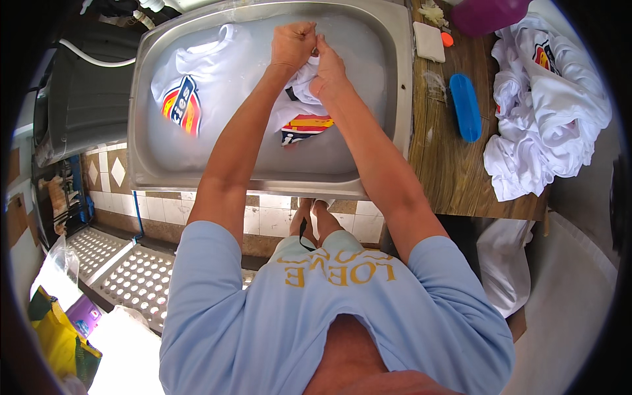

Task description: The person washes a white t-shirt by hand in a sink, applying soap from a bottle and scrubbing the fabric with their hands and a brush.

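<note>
A stainless steel sink (403, 99) holds cloudy, greyish water. In it, my left hand (293, 45) and my right hand (331, 71) are closed close together above the water at the far middle. Both grip a bunched white T-shirt (304, 87), whose cloth hangs below my fingers. Its red, yellow and dark printed logo (307, 126) lies partly in the water, between my forearms. A second white T-shirt (220, 72) with a similar print floats at the sink's left, apart from my hands. The exact finger hold on the cloth is partly hidden.
On the wooden counter (434, 161) at right are a blue oblong brush-like object (466, 108), a white block (429, 42), an orange cap (447, 39) and a heap of white shirts (550, 112). A purple container (484, 14) stands behind. A white hose (95, 62) curves at far left.
</note>
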A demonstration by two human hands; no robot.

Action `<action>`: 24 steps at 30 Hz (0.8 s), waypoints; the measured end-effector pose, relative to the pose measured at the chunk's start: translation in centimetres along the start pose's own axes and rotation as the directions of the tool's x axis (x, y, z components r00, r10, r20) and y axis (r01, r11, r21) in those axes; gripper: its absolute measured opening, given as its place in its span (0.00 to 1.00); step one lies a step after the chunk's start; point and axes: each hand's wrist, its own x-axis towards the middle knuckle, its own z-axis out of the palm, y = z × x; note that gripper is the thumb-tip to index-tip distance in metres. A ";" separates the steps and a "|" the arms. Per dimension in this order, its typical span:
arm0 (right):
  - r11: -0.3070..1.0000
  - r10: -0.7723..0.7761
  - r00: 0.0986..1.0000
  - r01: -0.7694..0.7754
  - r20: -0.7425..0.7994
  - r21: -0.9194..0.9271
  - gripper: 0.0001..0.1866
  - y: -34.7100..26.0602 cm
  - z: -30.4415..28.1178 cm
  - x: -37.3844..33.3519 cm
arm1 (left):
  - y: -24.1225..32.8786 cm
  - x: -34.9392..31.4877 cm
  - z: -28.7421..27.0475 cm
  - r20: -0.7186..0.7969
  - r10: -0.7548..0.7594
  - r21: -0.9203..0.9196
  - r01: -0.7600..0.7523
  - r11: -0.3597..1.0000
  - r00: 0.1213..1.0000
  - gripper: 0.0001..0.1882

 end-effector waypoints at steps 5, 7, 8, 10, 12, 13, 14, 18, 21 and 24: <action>0.943 -0.203 0.779 -0.008 0.593 0.332 0.19 -0.3 -5.8 4.7 | 4.3 -3.4 3.3 -0.121 0.534 0.060 -0.531 0.845 0.836 0.12; 0.986 -0.141 0.945 0.108 0.295 0.126 0.18 -0.6 -3.2 2.7 | 2.4 -2.8 2.2 -0.120 0.502 0.074 -0.497 0.865 0.856 0.12; 0.998 -0.058 0.998 0.057 -0.015 -0.003 0.18 -1.2 -0.4 -0.1 | 1.0 -2.2 1.5 -0.155 0.433 0.064 -0.428 0.901 0.888 0.13; 0.998 -0.047 0.999 0.046 -0.010 -0.032 0.21 -1.5 -0.6 0.3 | -1.6 -0.5 -1.4 -0.186 0.103 0.162 -0.073 0.984 0.977 0.21; 0.998 -0.015 0.992 0.007 0.123 0.063 0.21 -3.3 -1.0 1.0 | -2.3 -0.8 -3.4 -0.105 -0.102 0.177 0.120 0.977 0.989 0.24; 0.982 -0.097 0.991 0.110 0.091 -0.152 0.20 -4.0 -1.9 1.6 | -2.4 -1.1 -4.0 -0.049 -0.147 0.178 0.154 0.972 0.988 0.24; 0.911 -0.181 0.980 0.197 0.077 -0.363 0.18 -4.5 -2.8 2.3 | -2.4 -1.4 -4.3 0.007 -0.192 0.182 0.187 0.965 0.981 0.25; -0.118 -0.561 0.697 0.467 0.447 -0.876 0.14 -3.8 -4.1 2.8 | -3.9 -2.8 -4.1 0.163 -0.040 0.252 -0.002 0.968 0.986 0.23; -0.305 -0.530 0.671 0.419 0.518 -0.855 0.12 -2.1 -4.3 2.5 | -7.2 -2.8 -3.7 0.094 0.068 0.277 -0.092 0.956 0.993 0.22; 0.073 -0.448 0.826 0.416 0.343 -0.906 0.10 -2.8 -3.4 2.3 | -8.1 -2.9 -4.0 0.027 0.174 0.307 -0.174 0.936 0.984 0.17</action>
